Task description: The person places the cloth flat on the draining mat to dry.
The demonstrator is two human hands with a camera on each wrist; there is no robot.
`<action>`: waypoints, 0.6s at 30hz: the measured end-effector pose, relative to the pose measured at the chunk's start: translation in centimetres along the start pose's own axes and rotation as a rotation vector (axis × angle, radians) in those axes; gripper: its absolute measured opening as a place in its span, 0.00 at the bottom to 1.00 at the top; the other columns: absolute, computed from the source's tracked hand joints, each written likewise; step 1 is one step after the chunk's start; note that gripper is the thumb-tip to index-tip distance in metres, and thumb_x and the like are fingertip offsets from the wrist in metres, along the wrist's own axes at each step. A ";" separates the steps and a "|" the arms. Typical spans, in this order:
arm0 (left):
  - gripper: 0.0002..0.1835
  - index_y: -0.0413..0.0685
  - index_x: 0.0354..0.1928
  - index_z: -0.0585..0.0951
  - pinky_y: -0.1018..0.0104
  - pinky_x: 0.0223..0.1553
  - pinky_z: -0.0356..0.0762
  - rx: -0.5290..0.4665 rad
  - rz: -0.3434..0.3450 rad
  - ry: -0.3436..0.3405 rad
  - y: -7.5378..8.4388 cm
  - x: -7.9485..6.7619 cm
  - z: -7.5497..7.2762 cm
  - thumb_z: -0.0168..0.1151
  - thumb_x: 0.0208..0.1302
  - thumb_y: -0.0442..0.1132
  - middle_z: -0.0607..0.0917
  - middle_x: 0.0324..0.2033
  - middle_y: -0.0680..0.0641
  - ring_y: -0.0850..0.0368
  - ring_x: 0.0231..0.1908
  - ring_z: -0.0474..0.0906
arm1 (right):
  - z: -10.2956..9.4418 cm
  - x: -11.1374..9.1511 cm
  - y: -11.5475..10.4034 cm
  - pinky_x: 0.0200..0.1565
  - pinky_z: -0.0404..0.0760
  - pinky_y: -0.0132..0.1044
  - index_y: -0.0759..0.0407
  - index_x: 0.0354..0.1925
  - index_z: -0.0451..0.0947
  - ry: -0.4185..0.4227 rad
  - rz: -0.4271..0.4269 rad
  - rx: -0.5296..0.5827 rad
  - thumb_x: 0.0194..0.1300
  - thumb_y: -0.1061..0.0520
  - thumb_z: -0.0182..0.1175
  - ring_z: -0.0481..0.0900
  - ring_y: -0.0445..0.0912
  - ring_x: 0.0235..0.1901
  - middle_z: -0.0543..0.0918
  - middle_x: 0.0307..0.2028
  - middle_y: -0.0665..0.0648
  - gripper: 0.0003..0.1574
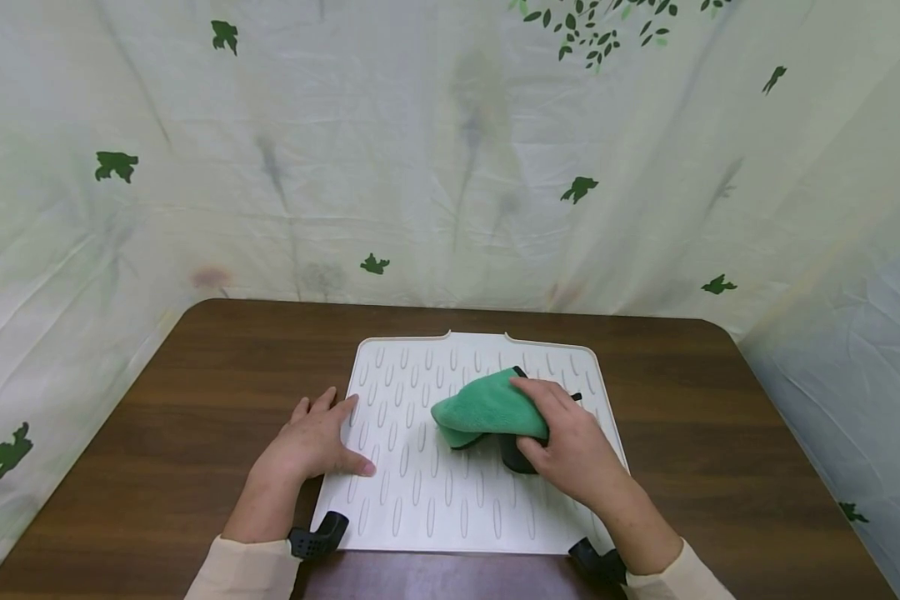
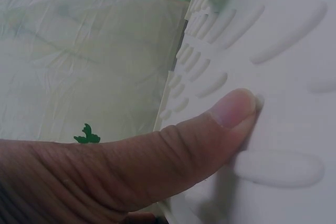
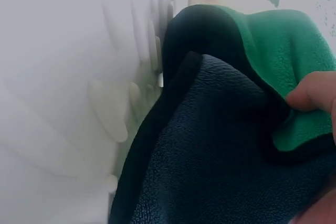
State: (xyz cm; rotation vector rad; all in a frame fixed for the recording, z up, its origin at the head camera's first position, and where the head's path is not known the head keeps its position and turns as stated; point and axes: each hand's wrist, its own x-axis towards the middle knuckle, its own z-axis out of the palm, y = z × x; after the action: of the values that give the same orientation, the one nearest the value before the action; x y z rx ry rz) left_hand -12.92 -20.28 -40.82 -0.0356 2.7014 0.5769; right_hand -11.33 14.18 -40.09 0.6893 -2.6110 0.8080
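Observation:
A white board with raised oval ridges [image 1: 420, 517] lies on the table. My left hand [image 1: 311, 442] rests on its left edge, fingers spread; in the left wrist view the thumb [image 2: 178, 148] lies against the ridged surface. Over the board's right half, my right hand [image 1: 573, 442] grips a folded cloth [image 1: 487, 404], green on one side and dark on the other, with a black edging. The right wrist view shows the dark side of the cloth [image 3: 210, 145] close against the board, a fingertip pressed into the green fold. Part of the cloth is hidden under the hand.
The brown wooden table [image 1: 720, 467] extends on both sides of the board. A pale curtain with green leaf prints [image 1: 420, 167] hangs behind and around it. Black wrist devices, one on the left wrist [image 1: 318, 536] and one on the right [image 1: 596, 562], sit near the board's front corners.

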 end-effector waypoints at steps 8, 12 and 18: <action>0.64 0.46 0.79 0.61 0.21 0.66 0.57 0.009 -0.004 0.001 0.0 0.0 0.0 0.84 0.41 0.58 0.51 0.79 0.29 0.18 0.75 0.41 | 0.4 0.0 -0.1 0.52 0.85 0.51 0.49 0.68 0.71 -0.087 0.011 -0.022 0.54 0.65 0.74 0.83 0.52 0.56 0.80 0.61 0.54 0.45; 0.64 0.46 0.79 0.60 0.22 0.67 0.56 0.010 -0.005 -0.002 0.1 -0.1 0.0 0.84 0.42 0.58 0.51 0.79 0.29 0.18 0.75 0.41 | 0.5 0.0 -0.2 0.54 0.84 0.51 0.50 0.67 0.73 -0.123 0.009 -0.041 0.55 0.63 0.75 0.83 0.51 0.57 0.80 0.60 0.53 0.43; 0.64 0.46 0.79 0.60 0.22 0.67 0.56 0.013 -0.003 -0.004 0.1 -0.1 -0.1 0.84 0.42 0.58 0.51 0.79 0.29 0.18 0.75 0.41 | 0.6 -0.1 -0.3 0.57 0.83 0.52 0.50 0.67 0.74 -0.224 0.037 -0.056 0.58 0.59 0.75 0.82 0.52 0.58 0.81 0.60 0.55 0.40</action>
State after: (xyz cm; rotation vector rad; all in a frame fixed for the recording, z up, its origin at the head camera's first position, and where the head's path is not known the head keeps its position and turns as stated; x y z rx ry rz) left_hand -12.86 -20.23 -40.65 -0.0349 2.7001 0.5581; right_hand -11.24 13.63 -40.51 0.7578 -2.8422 0.7014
